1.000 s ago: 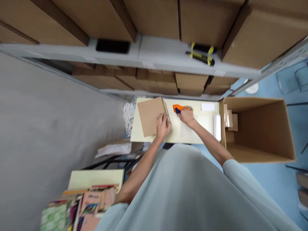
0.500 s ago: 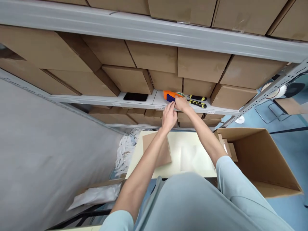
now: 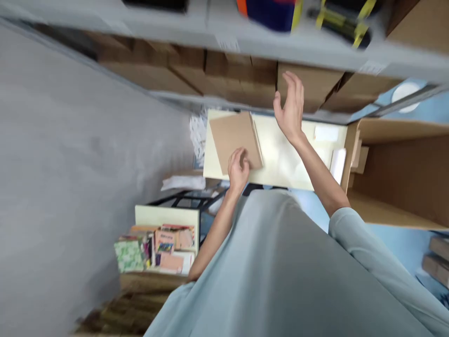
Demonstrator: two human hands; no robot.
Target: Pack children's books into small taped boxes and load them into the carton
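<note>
A flat brown cardboard box [image 3: 234,135] lies slightly turned on the left part of a pale table. Over its near edge is my left hand [image 3: 239,169], fingers loosely curved and apart with nothing in them; whether it touches the cardboard, I cannot tell. My right hand [image 3: 291,105] is raised above the table's far side, in front of the lower shelf boxes, empty with its fingers stretched out. On the shelf above rest an orange and dark-blue tool [image 3: 271,14], blurred and cut off by the frame, and yellow-black utility knives [image 3: 345,21].
The pale table [image 3: 277,161] carries white pieces [image 3: 326,133] on its right. A large open carton [image 3: 403,175] stands right of it. Shelf boxes [image 3: 242,79] line the back. Left are a grey wall [image 3: 87,140] and books [image 3: 164,243] on a stand.
My view has tilted down. My right hand has let go of the orange and dark-blue tool, which stays on the shelf. Both hands have come down, the left to the cardboard box.
</note>
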